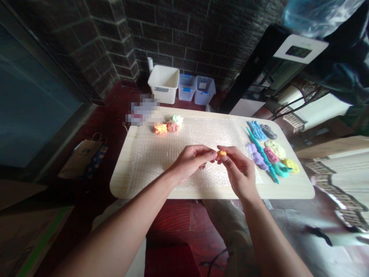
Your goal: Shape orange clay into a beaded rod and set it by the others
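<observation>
A small orange lump of modelling clay (221, 153) is pinched in the fingertips of my right hand (240, 169), above the bubble wrap (161, 157). My left hand (194, 159) is closed, its thumb and fingertips pressed to the lump's left side. Left of my hands, at the far side, lie an orange clay piece (160, 128), a reddish clay lump (172, 126) and a pale green one (177, 119). Right of my right hand are a long teal clay strip (262, 154), a purple clay piece (257, 156) and a blue one (256, 130).
More clay lies on the right: grey (268, 131), pale yellow (275, 149), pink (271, 155), green (281, 169) and yellow (291, 166). The pale table (300, 190) has rounded corners. Beyond it stand a white bin (164, 82) and two clear boxes (187, 86). A paper bag (80, 159) sits left.
</observation>
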`<state>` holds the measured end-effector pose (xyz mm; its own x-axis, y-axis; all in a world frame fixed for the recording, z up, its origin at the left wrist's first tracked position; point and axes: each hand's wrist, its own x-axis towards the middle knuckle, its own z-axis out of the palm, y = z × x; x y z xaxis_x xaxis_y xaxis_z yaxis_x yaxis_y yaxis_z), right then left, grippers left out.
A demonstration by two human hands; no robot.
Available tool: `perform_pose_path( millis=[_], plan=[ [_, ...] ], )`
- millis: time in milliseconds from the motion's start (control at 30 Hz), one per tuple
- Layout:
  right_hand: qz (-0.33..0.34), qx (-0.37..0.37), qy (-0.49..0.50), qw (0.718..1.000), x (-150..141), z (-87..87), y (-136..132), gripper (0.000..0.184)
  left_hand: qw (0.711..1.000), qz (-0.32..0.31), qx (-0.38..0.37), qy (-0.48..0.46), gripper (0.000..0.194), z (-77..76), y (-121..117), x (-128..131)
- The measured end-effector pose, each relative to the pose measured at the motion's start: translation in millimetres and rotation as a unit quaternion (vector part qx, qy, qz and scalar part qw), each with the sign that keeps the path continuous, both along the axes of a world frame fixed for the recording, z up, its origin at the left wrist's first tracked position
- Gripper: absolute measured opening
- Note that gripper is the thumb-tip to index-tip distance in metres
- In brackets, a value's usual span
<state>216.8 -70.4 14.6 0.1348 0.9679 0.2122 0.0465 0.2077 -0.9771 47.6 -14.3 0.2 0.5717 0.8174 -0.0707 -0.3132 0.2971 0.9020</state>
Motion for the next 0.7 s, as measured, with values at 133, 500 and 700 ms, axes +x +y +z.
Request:
perform_pose_path(
  millis=[133, 500, 700],
  plan=[
    [0.002, -0.031, 0.037, 0.999, -0.2, 0.3, 1.3, 0.016, 0.999, 0.011, -0.033, -0.002, 0.026, 3.0, 1.2, -0.4],
    [0.021, -0.16, 0.332, 0.929, -5.6, 19.2, 6.8, 0.029, 0.992, 0.065, -0.103, -0.031, 0.023, -4.0, 4.0, 0.4],
    [0.024, -0.201, 0.352, 0.914, -7.4, 21.7, 1.7, 0.055, 0.991, 0.068, -0.112, -0.03, 0.022, -2.7, 3.2, 1.5]
  ],
)
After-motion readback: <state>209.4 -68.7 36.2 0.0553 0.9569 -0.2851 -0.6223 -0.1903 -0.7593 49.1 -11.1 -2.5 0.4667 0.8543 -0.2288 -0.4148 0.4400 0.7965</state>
